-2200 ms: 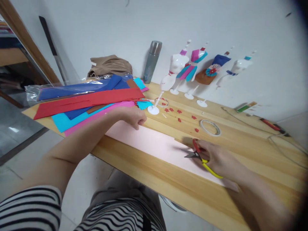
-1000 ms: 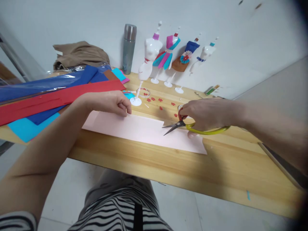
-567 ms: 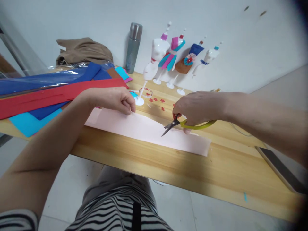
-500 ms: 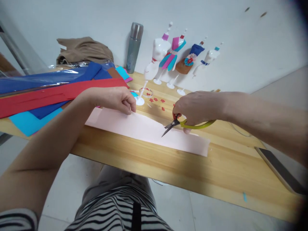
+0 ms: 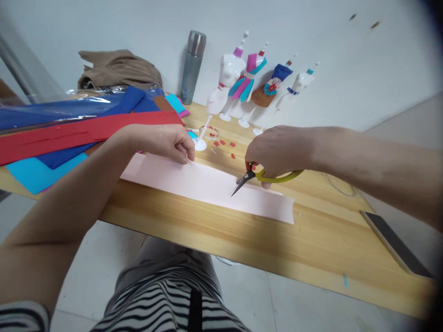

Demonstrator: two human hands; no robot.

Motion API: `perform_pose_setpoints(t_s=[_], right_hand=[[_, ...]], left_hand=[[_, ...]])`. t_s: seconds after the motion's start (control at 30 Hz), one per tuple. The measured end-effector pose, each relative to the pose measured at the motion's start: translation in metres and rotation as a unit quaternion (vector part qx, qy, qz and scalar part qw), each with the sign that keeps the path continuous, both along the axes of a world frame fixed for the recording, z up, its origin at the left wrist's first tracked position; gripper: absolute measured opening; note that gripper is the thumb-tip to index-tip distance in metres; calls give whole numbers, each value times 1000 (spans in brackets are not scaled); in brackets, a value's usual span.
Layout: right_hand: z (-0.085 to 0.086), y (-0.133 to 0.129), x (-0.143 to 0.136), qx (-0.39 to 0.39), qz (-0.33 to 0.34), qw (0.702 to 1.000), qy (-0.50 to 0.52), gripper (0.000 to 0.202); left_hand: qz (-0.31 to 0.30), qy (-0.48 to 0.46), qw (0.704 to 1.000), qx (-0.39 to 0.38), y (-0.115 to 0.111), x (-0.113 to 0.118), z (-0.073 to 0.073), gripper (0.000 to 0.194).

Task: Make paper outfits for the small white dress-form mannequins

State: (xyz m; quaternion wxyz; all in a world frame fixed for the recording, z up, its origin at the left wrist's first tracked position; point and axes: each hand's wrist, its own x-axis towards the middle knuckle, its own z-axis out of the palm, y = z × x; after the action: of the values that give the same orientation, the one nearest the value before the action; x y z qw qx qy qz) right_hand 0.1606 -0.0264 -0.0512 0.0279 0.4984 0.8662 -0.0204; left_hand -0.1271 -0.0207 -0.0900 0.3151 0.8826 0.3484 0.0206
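A long pale pink strip (image 5: 204, 182), like paper or fabric, lies flat along the table in front of me. My left hand (image 5: 175, 143) pinches its far edge left of the middle, fingers curled and thumb hidden. In my right hand (image 5: 273, 150) is a pair of scissors (image 5: 246, 177) with yellow-green handles. Their dark blades sit over the strip's right half, tips pointing toward the near edge. Some of my right fingers are tucked behind the handle, and a fingertip shows below it at the strip's far edge.
Red, blue and turquoise sheets (image 5: 51, 173) pile up at the left, beside brown cloth (image 5: 119, 69). A steel flask (image 5: 193, 69) and several small mannequins (image 5: 231, 69) stand along the wall. Little red flower cutouts (image 5: 222, 143) lie before them. A phone (image 5: 394, 242) rests at the right.
The view has shifted slightly, so the table's right side appears a little further left. Both hands keep nearly the same places on the strip.
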Motion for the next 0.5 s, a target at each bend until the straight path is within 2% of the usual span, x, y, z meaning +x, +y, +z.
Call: perform_pose_setpoints(t_s=[0.03,0.07,0.13,0.33,0.5], right_hand=[[7,-7,-9,-67,21,990,-122,34],[14,-14,-18,-92,34,971,-220,30],[22,-23,-31,-90,50,945,-309,25],[30,-32,-44,-66,65,915,-392,14],[33,-32,-42,-68,79,896,-431,21]], left_hand=[[0,-1,1000,1,0,0,0,24],[-1,-2,1000,0,0,0,0,23],[-6,-4,1000,-2,-1,1,0,22],[-9,3,1000,2,-1,1,2,25],[-10,8,1000,11,1,-2,0,28]])
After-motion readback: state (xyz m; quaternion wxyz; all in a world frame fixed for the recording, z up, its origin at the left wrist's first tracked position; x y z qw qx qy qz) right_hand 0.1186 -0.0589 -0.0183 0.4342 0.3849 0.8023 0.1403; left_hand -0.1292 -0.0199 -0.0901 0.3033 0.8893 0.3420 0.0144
